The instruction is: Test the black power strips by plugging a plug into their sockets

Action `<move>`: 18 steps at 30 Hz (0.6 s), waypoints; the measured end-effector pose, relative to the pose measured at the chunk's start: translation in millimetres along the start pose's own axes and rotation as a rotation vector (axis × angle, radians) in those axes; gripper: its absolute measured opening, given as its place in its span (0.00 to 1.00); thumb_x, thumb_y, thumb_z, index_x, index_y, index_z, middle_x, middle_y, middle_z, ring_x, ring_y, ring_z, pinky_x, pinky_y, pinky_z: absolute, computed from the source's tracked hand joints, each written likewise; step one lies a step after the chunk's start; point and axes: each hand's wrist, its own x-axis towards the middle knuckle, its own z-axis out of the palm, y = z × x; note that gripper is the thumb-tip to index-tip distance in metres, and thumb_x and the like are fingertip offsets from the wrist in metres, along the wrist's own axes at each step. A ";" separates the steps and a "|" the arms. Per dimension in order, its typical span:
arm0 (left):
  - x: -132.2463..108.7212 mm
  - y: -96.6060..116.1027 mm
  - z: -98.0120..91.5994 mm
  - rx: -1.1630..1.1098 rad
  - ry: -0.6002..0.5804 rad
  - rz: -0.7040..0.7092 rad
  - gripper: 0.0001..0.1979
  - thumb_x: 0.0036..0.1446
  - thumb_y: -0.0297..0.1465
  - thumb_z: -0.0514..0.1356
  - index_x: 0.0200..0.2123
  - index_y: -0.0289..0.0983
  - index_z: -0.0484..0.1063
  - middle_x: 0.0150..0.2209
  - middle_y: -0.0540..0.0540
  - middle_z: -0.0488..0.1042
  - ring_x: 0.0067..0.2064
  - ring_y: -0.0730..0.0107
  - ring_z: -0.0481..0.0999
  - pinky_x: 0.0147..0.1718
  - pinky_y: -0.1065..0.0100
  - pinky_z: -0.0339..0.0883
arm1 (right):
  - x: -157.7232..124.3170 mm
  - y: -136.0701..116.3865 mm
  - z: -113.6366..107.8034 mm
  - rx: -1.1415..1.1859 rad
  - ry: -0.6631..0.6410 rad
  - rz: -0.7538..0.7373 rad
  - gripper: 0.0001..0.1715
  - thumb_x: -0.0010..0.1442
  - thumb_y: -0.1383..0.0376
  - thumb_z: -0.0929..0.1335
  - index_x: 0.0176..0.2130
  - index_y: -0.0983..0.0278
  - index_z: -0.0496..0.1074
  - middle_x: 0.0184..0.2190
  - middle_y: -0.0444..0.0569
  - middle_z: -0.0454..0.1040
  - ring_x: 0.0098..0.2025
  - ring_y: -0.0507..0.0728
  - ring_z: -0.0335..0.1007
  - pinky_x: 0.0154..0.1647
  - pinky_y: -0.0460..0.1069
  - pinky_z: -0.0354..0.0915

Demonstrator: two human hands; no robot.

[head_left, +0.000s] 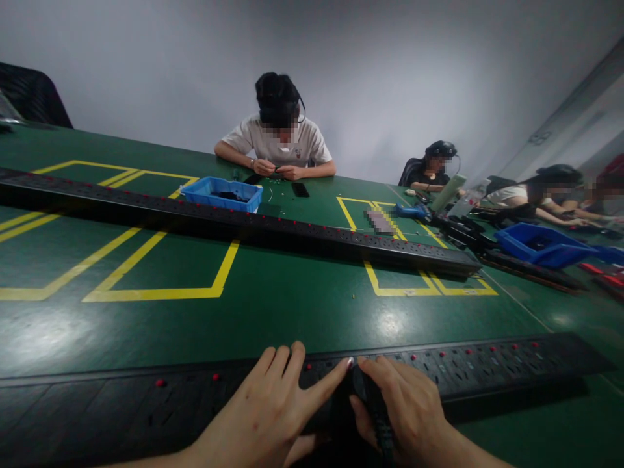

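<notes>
A long black power strip (480,376) with red switches and a row of sockets lies across the table right in front of me. My left hand (266,406) spans it: several fingers reach over the far edge, the thumb is on the near side, and the index finger stretches toward a plug. That black plug (359,380) sits against the strip's top, its cable (383,432) running down toward me. Closed round the plug and cable is my right hand (407,396). Whether the prongs are in a socket is hidden.
Farther back a second long power strip (292,234) crosses the green table (302,312). Behind it are a blue tray (221,195) with dark parts and a phone (301,189). A co-worker (277,140) sits opposite; others sit right, near a blue bin (541,244).
</notes>
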 end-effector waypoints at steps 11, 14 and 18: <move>0.5 -1.2 -0.2 0.027 -0.003 0.007 0.52 0.47 0.44 0.62 0.61 0.43 0.24 0.50 0.26 0.64 0.47 0.42 0.68 0.39 0.48 0.64 | 0.2 0.1 0.6 -0.030 0.028 -0.007 0.14 0.53 0.64 0.61 0.40 0.68 0.65 0.27 0.50 0.73 0.27 0.54 0.70 0.26 0.47 0.66; 0.1 -0.9 0.0 0.022 -0.004 -0.003 0.53 0.46 0.44 0.62 0.61 0.44 0.24 0.51 0.28 0.63 0.48 0.43 0.68 0.41 0.48 0.63 | 0.3 0.4 -0.1 0.001 0.006 -0.012 0.14 0.53 0.65 0.62 0.40 0.69 0.65 0.26 0.49 0.72 0.25 0.54 0.69 0.25 0.47 0.65; -0.6 -0.5 1.3 0.019 0.003 -0.010 0.53 0.46 0.44 0.62 0.61 0.44 0.24 0.51 0.28 0.63 0.47 0.43 0.68 0.41 0.48 0.63 | 0.2 0.4 0.6 0.006 -0.008 -0.001 0.14 0.53 0.65 0.62 0.40 0.69 0.64 0.26 0.50 0.72 0.25 0.54 0.69 0.25 0.47 0.65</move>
